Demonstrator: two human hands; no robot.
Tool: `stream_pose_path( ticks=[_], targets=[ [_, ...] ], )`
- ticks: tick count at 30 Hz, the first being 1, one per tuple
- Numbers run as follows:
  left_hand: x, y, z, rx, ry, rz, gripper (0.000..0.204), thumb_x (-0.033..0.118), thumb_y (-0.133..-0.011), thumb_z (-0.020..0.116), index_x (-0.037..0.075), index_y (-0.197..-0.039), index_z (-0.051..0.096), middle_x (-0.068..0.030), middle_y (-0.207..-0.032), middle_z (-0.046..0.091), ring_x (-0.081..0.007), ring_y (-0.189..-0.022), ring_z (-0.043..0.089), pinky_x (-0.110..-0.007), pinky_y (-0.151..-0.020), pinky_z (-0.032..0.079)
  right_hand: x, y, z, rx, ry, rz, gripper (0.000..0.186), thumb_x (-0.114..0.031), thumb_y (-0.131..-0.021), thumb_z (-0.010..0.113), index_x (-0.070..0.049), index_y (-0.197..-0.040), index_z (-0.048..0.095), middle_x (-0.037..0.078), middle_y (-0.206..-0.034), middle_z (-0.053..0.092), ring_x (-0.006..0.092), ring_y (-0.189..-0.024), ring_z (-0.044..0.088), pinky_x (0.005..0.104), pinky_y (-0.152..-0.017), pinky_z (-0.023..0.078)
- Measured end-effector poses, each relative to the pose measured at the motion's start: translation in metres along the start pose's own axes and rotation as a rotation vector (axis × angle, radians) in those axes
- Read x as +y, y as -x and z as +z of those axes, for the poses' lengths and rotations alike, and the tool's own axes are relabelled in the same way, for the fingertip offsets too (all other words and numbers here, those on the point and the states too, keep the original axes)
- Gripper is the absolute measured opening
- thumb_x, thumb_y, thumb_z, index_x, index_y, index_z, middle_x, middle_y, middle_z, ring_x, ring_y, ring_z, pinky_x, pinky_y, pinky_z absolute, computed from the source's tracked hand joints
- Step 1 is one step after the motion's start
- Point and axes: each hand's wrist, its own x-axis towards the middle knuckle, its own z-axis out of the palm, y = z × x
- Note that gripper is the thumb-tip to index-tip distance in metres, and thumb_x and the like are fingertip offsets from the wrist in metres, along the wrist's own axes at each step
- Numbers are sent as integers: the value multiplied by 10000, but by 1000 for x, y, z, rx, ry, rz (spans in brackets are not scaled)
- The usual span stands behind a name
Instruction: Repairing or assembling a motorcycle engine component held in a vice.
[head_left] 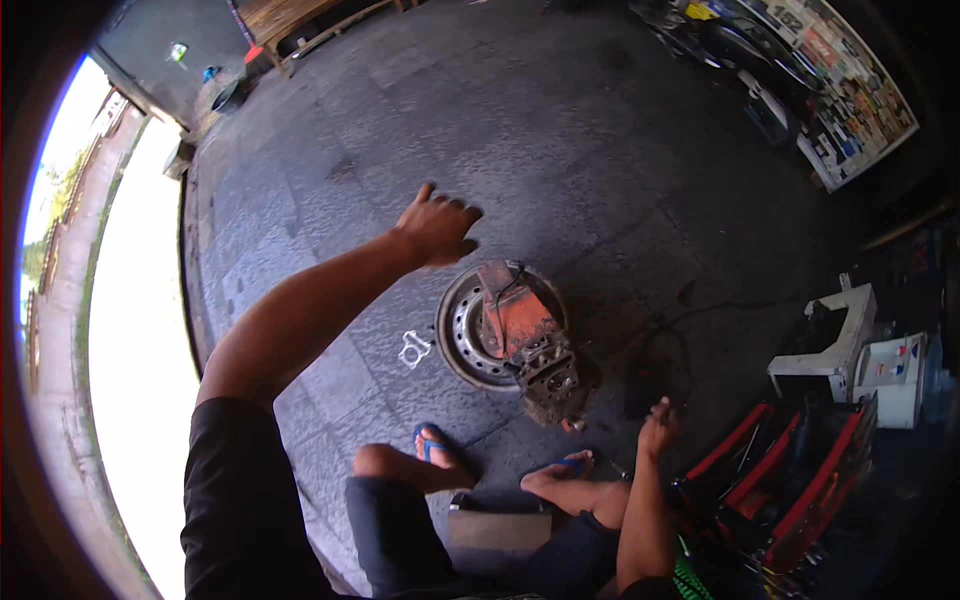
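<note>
My left arm reaches out across the floor, and my left hand [437, 228] hangs beyond the wheel with its fingers loosely bent and apart, holding nothing. My right hand [657, 430] is low on the right, near the red toolbox, with its fingers closed; whether they pinch something small I cannot make out. Between my hands lies a steel wheel rim [459, 335] bearing an orange metal stand [522, 317]. At the stand's near end sits a greasy metal engine part [552, 378]. A pale cut-out gasket [413, 349] lies on the floor left of the rim.
A red and black tiered toolbox [765, 475] stands open at lower right, by a white frame-like stand [830, 340] and a white container [890, 375]. A motorcycle [755, 55] is at far right, a wooden bench [290, 22] at far left. A box [500, 528] lies between my legs.
</note>
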Motion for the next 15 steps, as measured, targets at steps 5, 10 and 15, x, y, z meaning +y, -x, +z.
stream_pose_path(
  ticks=[5, 10, 15],
  targets=[
    [-76, 238, 8, -384, 365, -650, 659, 498, -944, 722, 131, -1483, 623, -143, -1337, 738, -354, -1346, 636, -662, -1213, 332, -72, 72, -167, 86, -122, 144, 511, -398, -1129, 539, 46, -1005, 760, 150, -874, 750, 234, -731, 660, 397, -711, 549],
    [-67, 562, 123, -621, 680, -1213, 549, 573, -897, 739, 35, -793, 772, -183, -765, 771, -337, -748, 776, -443, -791, 616, -2, 141, -290, 91, 200, -151, 450, -333, -1122, 536, 20, -937, 745, 95, -798, 683, 200, -712, 662, 407, -666, 536],
    [-27, 634, 112, -675, 982, -1528, 428, 417, -896, 845, 57, -709, 709, -86, -634, 662, -257, -552, 658, -438, -527, 551, -15, 187, -343, -393, 219, 86, 486, -459, -1082, 566, -38, -951, 769, 76, -842, 732, 238, -749, 681, 415, -694, 559]
  ],
)
